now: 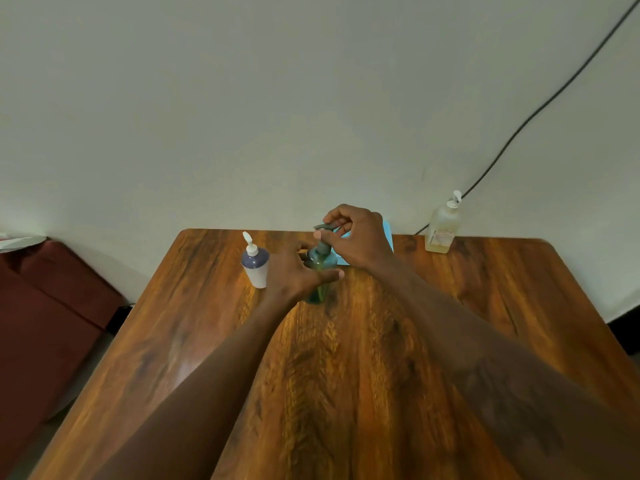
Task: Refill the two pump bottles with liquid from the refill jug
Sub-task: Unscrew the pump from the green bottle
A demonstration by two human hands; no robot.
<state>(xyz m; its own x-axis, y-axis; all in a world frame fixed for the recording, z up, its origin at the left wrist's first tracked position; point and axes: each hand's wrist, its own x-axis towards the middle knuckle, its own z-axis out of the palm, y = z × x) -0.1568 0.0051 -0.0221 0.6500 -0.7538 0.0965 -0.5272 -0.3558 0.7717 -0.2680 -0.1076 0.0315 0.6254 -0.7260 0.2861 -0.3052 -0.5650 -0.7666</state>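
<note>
The green pump bottle (320, 271) stands upright near the far edge of the wooden table (346, 375), roughly midway between its far corners. The left hand (298, 271) is curled around the bottle's body, thumb (332, 274) across the near side and the other fingers behind it, so that the lower part shows below the hand. The right hand (356, 237) is above it, fingers bent and closed on the dark pump head (325, 227), with the thumb pressing by the collar just under the nozzle. Whether the pump is screwed down or loose in the neck cannot be told.

Just beside the left hand, towards the far left corner, stands the second pump bottle (256, 268), white with a dark upper part and a white pump pointing up; it is apart from the green one. Behind the right hand a piece of light blue sheet (388, 233) lies at the far edge, mostly hidden. Near the far right corner stands the refill jug (442, 230), a clear container with yellowish liquid, a label and a white flip cap standing open. It is well apart from both hands. A black cable (540, 109) runs down the wall (277, 98) behind it.
</note>
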